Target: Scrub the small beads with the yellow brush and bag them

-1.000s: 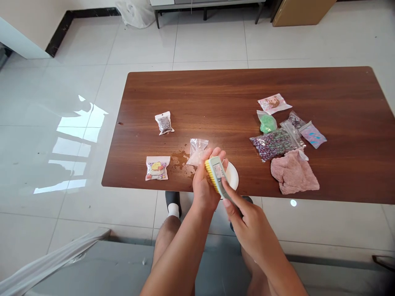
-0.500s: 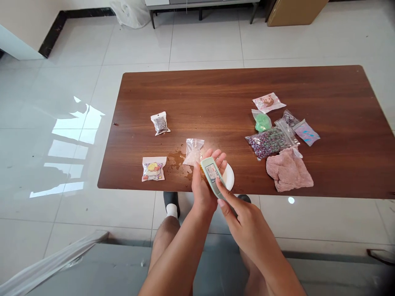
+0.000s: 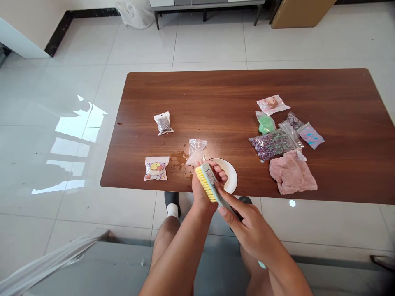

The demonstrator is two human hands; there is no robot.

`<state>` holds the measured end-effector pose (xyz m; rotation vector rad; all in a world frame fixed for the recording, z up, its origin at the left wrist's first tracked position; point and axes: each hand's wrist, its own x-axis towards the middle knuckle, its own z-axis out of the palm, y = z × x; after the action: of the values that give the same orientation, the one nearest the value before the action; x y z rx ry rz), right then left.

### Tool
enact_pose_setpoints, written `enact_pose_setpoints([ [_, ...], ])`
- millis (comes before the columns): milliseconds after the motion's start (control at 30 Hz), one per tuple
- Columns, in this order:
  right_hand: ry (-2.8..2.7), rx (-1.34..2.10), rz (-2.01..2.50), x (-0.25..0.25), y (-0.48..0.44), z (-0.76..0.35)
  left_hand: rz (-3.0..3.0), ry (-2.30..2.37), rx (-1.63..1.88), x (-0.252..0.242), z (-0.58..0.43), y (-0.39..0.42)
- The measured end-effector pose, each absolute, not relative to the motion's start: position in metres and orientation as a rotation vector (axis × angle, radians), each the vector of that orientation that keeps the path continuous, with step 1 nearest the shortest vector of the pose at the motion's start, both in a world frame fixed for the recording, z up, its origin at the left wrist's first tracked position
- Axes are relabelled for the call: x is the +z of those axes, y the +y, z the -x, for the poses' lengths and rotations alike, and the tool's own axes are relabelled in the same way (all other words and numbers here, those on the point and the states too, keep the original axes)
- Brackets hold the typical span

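Note:
My right hand grips the handle of a pale green scrubbing brush with yellow bristles. The bristles press against the palm of my left hand, whose fingers curl over the brush head. Both hands hover at the near edge of the brown table, just above a small white plate. A clear bag of pale pink granules lies right behind the hands. What lies between palm and bristles is hidden.
A wet brown spill marks the table beside a duck-print bag and a small dark bag. To the right lie a pink cloth, a bead bag and several small bags. My knees are under the table edge.
The brush has slid back toward me along my left palm, its yellow bristles now showing. My left fingers have gone from stretched out to curled, and more of the plate is uncovered.

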<state>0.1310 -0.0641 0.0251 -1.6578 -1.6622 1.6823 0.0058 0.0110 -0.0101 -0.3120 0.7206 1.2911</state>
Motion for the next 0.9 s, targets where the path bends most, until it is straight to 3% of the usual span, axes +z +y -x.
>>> enact_pose_setpoints([
  [433,-1.718,1.664,1.568,0.02,-0.059,-0.134,0.321,0.799,1.332,-0.014,-0.001,0.013],
  [567,-1.396,1.759,1.514,0.019,-0.058,-0.144,0.362,0.854,1.304,-0.018,-0.003,0.014],
  [667,-1.222,1.417,1.762,0.004,-0.047,-0.161,0.358,0.811,1.317,-0.02,-0.002,0.013],
  [733,-1.344,1.105,1.999,-0.013,-0.035,-0.172,0.31,0.773,1.285,-0.019,0.001,0.01],
  [800,-1.523,1.096,2.142,-0.032,-0.023,-0.18,0.25,0.757,1.251,-0.016,0.004,0.008],
  [900,-1.844,0.803,2.329,-0.054,-0.012,-0.182,0.215,0.761,1.248,-0.012,0.007,0.007],
])
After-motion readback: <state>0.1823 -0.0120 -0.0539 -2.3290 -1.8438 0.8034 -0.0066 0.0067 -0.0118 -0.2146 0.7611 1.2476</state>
